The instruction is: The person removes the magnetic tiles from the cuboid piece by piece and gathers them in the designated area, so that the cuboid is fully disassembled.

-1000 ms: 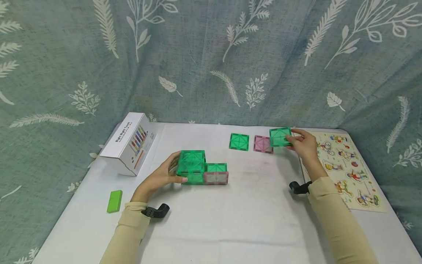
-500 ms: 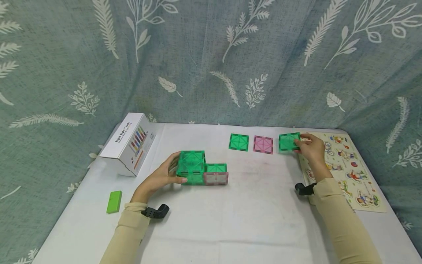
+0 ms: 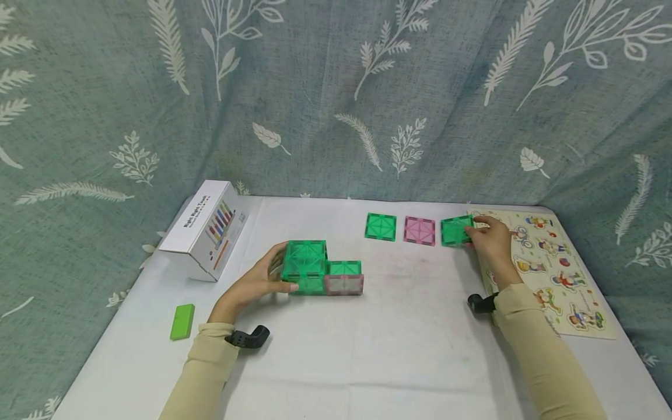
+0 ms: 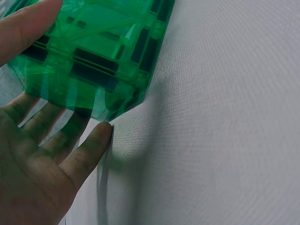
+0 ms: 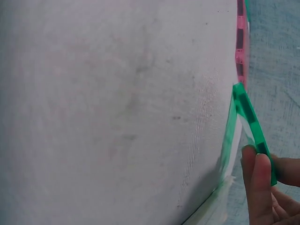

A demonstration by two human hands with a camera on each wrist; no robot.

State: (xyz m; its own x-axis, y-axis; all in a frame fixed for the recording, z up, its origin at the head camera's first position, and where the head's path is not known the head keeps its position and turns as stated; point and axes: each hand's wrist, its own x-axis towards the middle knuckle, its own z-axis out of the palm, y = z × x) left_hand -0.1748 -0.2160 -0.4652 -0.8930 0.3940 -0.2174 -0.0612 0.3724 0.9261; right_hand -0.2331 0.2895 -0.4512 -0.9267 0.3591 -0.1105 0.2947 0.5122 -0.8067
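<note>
My left hand (image 3: 252, 284) grips the left side of a block built of magnetic tiles (image 3: 304, 258), thumb at the front and fingers behind. This block has a tall green part and a lower part on its right with a pink front tile (image 3: 343, 284). In the left wrist view the thumb and fingers lie around the green walls (image 4: 93, 61). My right hand (image 3: 492, 239) pinches a green square magnetic tile (image 3: 454, 231) by its right edge. The right wrist view shows this green tile (image 5: 253, 122) tilted, its far edge low near the table.
A pink tile (image 3: 419, 230) and another green tile (image 3: 380, 227) lie flat in a row at the back. A picture puzzle board (image 3: 556, 274) lies at the right. On the left stand a white box (image 3: 202, 230) and a light green block (image 3: 182, 321).
My right hand has carried the green tile rightward off the pink tile, then lowered it beside that tile. My left hand and the built block have stayed put.
</note>
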